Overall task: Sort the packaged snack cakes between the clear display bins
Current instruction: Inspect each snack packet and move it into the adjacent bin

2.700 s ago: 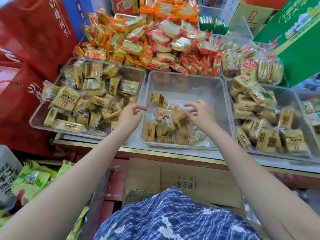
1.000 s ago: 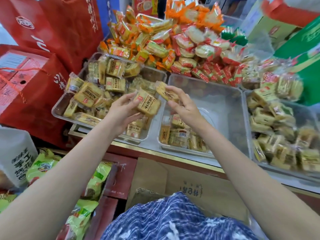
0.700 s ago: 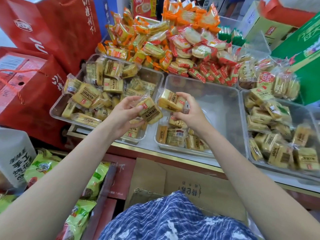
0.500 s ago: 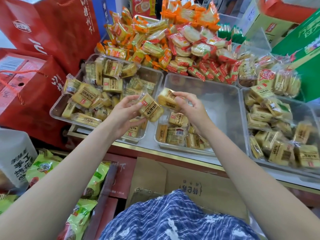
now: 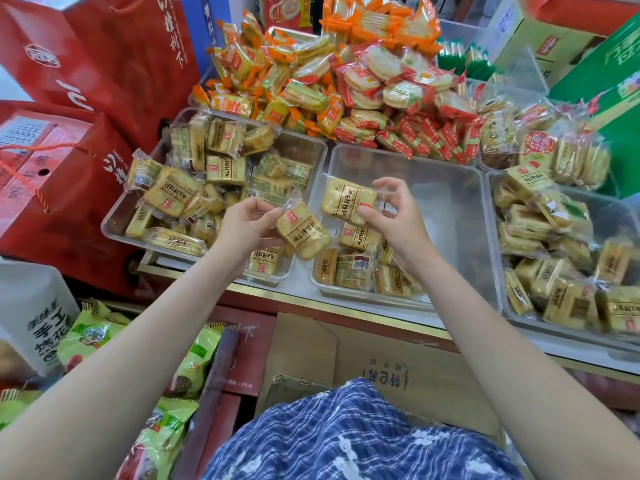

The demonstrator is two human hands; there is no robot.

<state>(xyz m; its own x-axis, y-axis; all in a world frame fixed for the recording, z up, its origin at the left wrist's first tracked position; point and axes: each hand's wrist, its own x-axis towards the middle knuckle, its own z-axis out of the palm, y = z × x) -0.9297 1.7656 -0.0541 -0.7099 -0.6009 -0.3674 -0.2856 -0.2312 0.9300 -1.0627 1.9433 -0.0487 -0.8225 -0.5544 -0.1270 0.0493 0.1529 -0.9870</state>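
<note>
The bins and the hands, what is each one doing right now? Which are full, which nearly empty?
Left bin: heaped with snack cakes.
Middle bin: mostly bare, a few cakes at its near end.
Right bin: roughly half full.
Left hand: pinches one wrapped cake.
Right hand: pinches another wrapped cake, above the middle bin.

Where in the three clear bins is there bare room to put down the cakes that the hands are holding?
The middle bin is bare across its far half and right side, bordered by the red-wrapped pile behind and its own few cakes along the near edge. The left bin is heaped throughout. The right bin is crowded, with only a small bare strip at its far right.
</note>
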